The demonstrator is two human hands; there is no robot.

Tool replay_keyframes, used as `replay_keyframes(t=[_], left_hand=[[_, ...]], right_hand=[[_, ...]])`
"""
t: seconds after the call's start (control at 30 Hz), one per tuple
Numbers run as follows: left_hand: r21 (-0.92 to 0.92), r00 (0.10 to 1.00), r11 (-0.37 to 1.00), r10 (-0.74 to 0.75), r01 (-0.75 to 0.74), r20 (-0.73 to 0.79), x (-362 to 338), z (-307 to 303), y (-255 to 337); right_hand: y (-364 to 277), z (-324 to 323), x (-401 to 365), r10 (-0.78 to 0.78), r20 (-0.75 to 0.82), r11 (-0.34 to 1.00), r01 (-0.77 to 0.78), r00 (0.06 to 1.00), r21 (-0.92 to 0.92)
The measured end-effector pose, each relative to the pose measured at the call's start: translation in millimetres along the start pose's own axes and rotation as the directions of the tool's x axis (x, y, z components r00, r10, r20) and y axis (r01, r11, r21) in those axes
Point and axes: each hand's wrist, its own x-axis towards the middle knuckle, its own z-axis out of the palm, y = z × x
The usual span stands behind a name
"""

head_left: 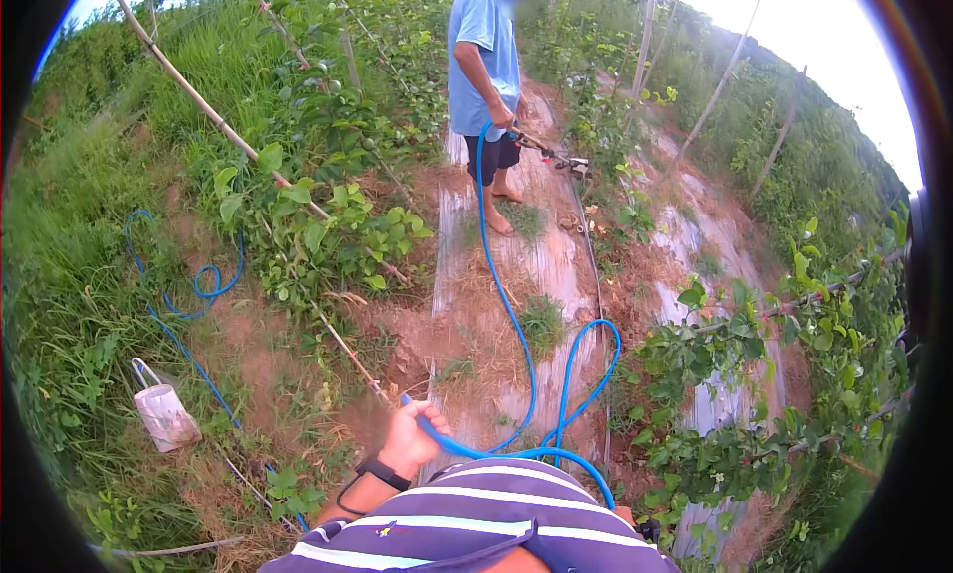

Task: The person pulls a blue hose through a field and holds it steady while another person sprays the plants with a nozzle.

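Note:
My left hand (412, 436) is closed around a blue hose (501, 453) in front of my striped shirt. From there the hose runs right across my body, makes a loop over the ground, and leads up to the other person. Only a sliver of my right hand (624, 514) shows at the shirt's right edge, beside the hose; its fingers are hidden. Ahead, a person in a light blue shirt (484, 57) stands barefoot, holding the far end of the hose and a sprayer wand (536, 144).
Plastic mulch sheet (457, 305) covers the row, with a thin dark line along it. A white bucket (166, 417) stands in the grass at left, near more blue hose (189, 355). A slanted pole (199, 96) crosses the left side; leafy vines (735, 345) crowd the right.

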Motion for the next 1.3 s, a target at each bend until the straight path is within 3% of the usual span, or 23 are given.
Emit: replay_keyframes(t=[0.07, 0.13, 0.2, 0.27, 0.3, 0.33, 0.37, 0.4, 0.47, 0.53, 0.6, 0.63, 0.67, 0.73, 0.8, 0.87, 1.0, 1.03, 1.07, 1.2, 1.23, 1.27, 1.3], left_hand=[[0.007, 0.999, 0.999, 0.032, -0.032, -0.003, 1, -14, 5], [-0.002, 0.999, 0.999, 0.032, -0.032, -0.043, -4, -15, 7], [-0.005, 0.998, 0.998, 0.056, -0.056, -0.041, -12, -13, 8], [0.01, 0.997, 0.998, 0.063, -0.063, -0.043, -14, -12, 8], [0.004, 0.996, 0.997, 0.075, -0.075, -0.041, -13, -14, 9], [-0.002, 0.995, 0.996, 0.087, -0.088, -0.039, -13, -14, 9], [0.0, 0.996, 0.997, 0.081, -0.081, -0.042, -15, -14, 8], [-0.001, 0.997, 0.997, 0.075, -0.075, -0.027, -16, -13, 8], [-0.001, 0.998, 0.998, 0.066, -0.066, -0.003, -13, -10, 6], [0.021, 0.996, 0.996, 0.088, -0.088, 0.006, -11, -11, 4], [0.018, 0.996, 0.996, 0.087, -0.087, 0.015, -9, -10, 0], [0.014, 0.996, 0.996, 0.086, -0.086, 0.012, -8, -9, -1], [0.012, 0.996, 0.996, 0.086, -0.086, 0.012, -8, -8, -3], [0.009, 0.997, 0.997, 0.077, -0.077, 0.004, -9, -5, -6], [0.018, 0.997, 0.997, 0.078, -0.078, 0.001, -8, -1, -7], [0.029, 0.997, 0.996, 0.08, -0.08, -0.005, -7, 3, -8], [0.044, 0.998, 0.997, 0.069, -0.069, 0.001, -4, 10, -10], [0.054, 0.997, 0.996, 0.074, -0.075, 0.01, -4, 13, -11], [0.063, 0.997, 0.995, 0.079, -0.08, 0.018, -5, 15, -12], [0.09, 0.996, 0.992, 0.09, -0.089, -0.002, -8, 23, -17], [0.092, 0.996, 0.992, 0.089, -0.088, -0.004, -8, 23, -18], [0.095, 0.996, 0.992, 0.087, -0.086, -0.006, -8, 23, -20], [0.098, 0.996, 0.992, 0.085, -0.085, -0.004, -7, 23, -20]], right_hand=[[35, 31, 32, 0.005, -0.054, 1.0, -0.005, 0.999, -0.007], [37, 22, 21, -0.129, 0.019, 0.985, 0.126, 0.991, 0.115], [26, 27, 16, 0.042, 0.005, 0.997, -0.042, 0.999, 0.065], [30, 28, 9, 0.062, 0.069, 0.993, -0.068, 0.996, 0.094], [38, 30, 12, -0.355, 0.011, 0.905, 0.347, 0.935, -0.245], [46, 33, 17, -0.702, 0.102, 0.552, 0.628, 0.705, -0.548], [51, 36, 23, -0.544, 0.123, 0.727, 0.539, 0.83, -0.425], [55, 36, 21, -0.539, 0.121, 0.731, 0.534, 0.833, -0.425], [58, 35, 22, -0.208, 0.092, 0.976, 0.213, 0.974, -0.046], [67, 43, 28, -0.124, 0.062, 0.991, 0.126, 0.99, -0.038], [79, 51, 40, -0.21, 0.006, 0.951, 0.206, 0.978, -0.23], [74, 38, 29, -0.196, 0.051, 0.978, 0.199, 0.979, -0.067], [62, 32, 20, -0.195, 0.051, 0.978, 0.198, 0.979, -0.069], [33, 24, -2, 0.104, 0.006, 0.99, -0.104, 0.995, 0.1], [38, 27, 9, 0.028, 0.018, 0.998, -0.027, 0.999, -0.06], [31, 21, 6, -0.276, 0.069, 0.928, 0.284, 0.959, -0.242], [49, 40, 36, -0.031, 0.137, 0.997, 0.041, 0.99, -0.066], [56, 37, 38, -0.335, 0.16, 0.89, 0.367, 0.929, -0.27], [61, 36, 40, -0.587, 0.243, 0.641, 0.627, 0.772, -0.442], [55, 35, 41, -0.542, 0.204, 0.708, 0.574, 0.815, -0.412], [52, 38, 43, -0.337, 0.134, 0.908, 0.359, 0.932, -0.215], [48, 40, 45, -0.098, 0.117, 0.995, 0.097, 0.988, 0.007], [35, 33, 34, -0.097, 0.115, 0.995, 0.097, 0.989, 0.01]])
